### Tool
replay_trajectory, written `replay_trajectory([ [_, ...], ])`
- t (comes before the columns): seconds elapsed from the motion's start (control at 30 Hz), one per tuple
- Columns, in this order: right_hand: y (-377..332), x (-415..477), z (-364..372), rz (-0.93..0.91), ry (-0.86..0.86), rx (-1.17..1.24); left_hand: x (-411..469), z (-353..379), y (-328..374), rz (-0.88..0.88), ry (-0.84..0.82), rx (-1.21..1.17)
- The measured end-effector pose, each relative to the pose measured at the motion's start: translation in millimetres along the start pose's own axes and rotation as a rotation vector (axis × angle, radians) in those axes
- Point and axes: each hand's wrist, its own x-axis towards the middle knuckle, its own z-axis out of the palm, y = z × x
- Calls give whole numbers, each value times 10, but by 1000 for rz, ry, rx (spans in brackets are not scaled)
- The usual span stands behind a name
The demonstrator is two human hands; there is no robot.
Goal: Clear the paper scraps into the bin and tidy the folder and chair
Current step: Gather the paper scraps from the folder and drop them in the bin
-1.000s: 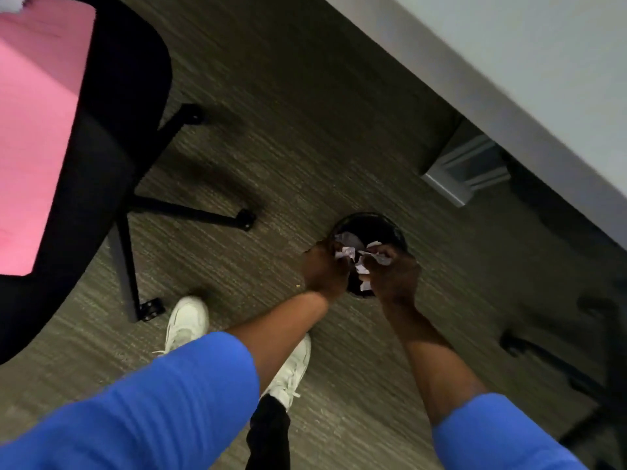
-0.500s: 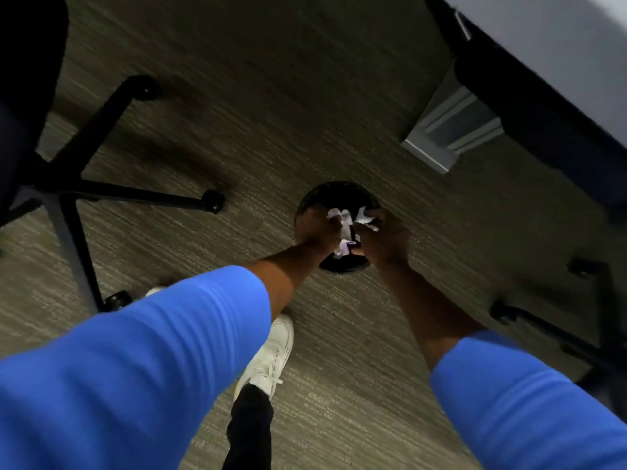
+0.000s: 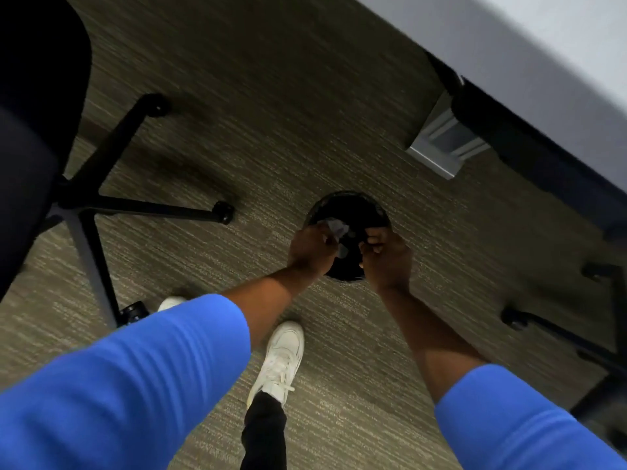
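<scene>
The black round bin (image 3: pixel 353 205) stands on the carpet, and both my hands hover over its mouth. My left hand (image 3: pixel 310 251) is at the bin's left rim, fingers loosely bent. Greyish paper scraps (image 3: pixel 336 228) sit just off its fingertips inside the dark opening; I cannot tell whether the fingers still pinch one. My right hand (image 3: pixel 386 259) is over the right rim, fingers curled, with no paper visible in it. The black office chair (image 3: pixel 37 106) fills the left side on its star base (image 3: pixel 88 205). The folder is out of view.
A pale desk edge (image 3: pixel 543 49) runs across the upper right, with its grey foot (image 3: pixel 444 147) on the carpet. Another chair's black base (image 3: pixel 573 337) is at the right. My white shoe (image 3: pixel 283 357) is planted below the bin.
The white scraps bunched between my hands have dropped into the bin's mouth and look grey now. My hands have drawn apart. The pink folder has left the view.
</scene>
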Motion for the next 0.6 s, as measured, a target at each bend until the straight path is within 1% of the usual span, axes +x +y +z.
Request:
replay_trajectory([
  [0.07,-149,-77,-2,-34,23,13,-75,-140,11,38,-7,-22],
  [0.17,-401,-171,30,-86,15,41,-187,-413,-15,61,-15,-42],
  [0.33,-968,-342,152,-233,15,80,-350,-1041,-154,-8,7,-110],
  [0.43,-1363,-446,299,-279,-28,144,-527,-1495,-311,-65,94,-179],
  [0.53,-1800,-526,452,-323,-97,177,-708,-1995,-511,-109,196,-189],
  [0.6,-2132,-550,571,-357,-125,202,-795,-2351,-627,-88,267,-190],
])
